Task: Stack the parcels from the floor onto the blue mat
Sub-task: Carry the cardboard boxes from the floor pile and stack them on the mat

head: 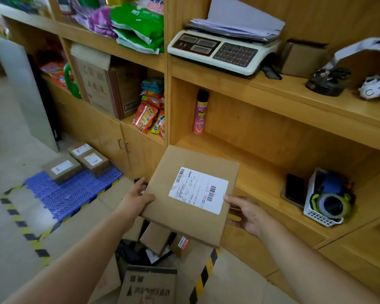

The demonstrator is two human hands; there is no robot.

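Note:
A flat brown cardboard parcel (180, 216) with a white shipping label is held in the air in front of me. My left hand (137, 199) grips its left edge, thumb on top. My right hand (248, 212) holds its right edge, thumb near the label. The blue mat (68, 194) lies on the floor to the left, with three small labelled parcels (62, 167) along its far edge. Below the held parcel, an open carton on the floor (149, 284) contains more small parcels (155, 238) and dark bags.
Wooden shelving (261, 172) runs along the right and back, holding a scale (224, 49), a spray can (200, 113), a white basket with tape rolls (327, 200) and snack packs. Yellow-black floor tape (20, 220) borders the mat. A grey panel (22, 91) stands at the left.

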